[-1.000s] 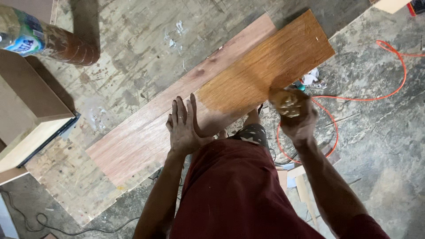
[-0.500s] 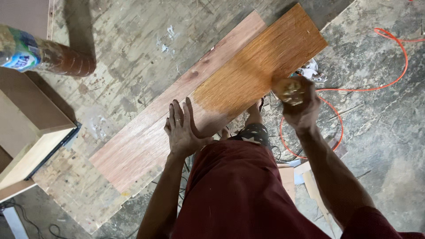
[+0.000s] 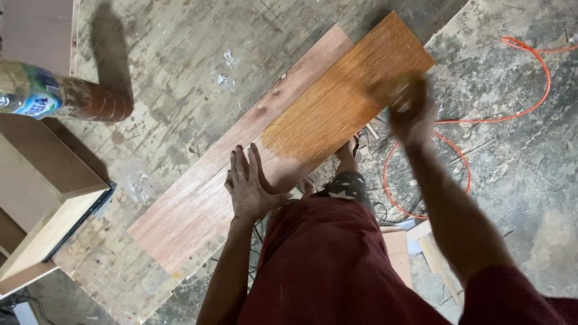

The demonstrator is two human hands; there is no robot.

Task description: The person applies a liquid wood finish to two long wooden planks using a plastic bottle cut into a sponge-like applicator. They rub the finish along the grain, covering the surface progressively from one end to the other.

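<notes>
A long wooden board (image 3: pixel 198 204) lies slanted across a worn work surface. Its far half is stained a glossy orange-brown; its near half is pale and pinkish. My left hand (image 3: pixel 248 185) presses flat on the board with fingers spread, at the border of the stained part. My right hand (image 3: pixel 410 108) is blurred with motion and closed on a small stain-soaked pad (image 3: pixel 388 90) at the board's far right edge.
A plastic bottle of brown liquid (image 3: pixel 60 96) stands at the left. A wooden box (image 3: pixel 48 204) sits below it. An orange cable (image 3: pixel 518 78) loops over the floor at the right. Wood offcuts (image 3: pixel 421 247) lie near my feet.
My right hand has swept the pad up along the board's right edge toward the far end. My left hand has stayed in place on the board.
</notes>
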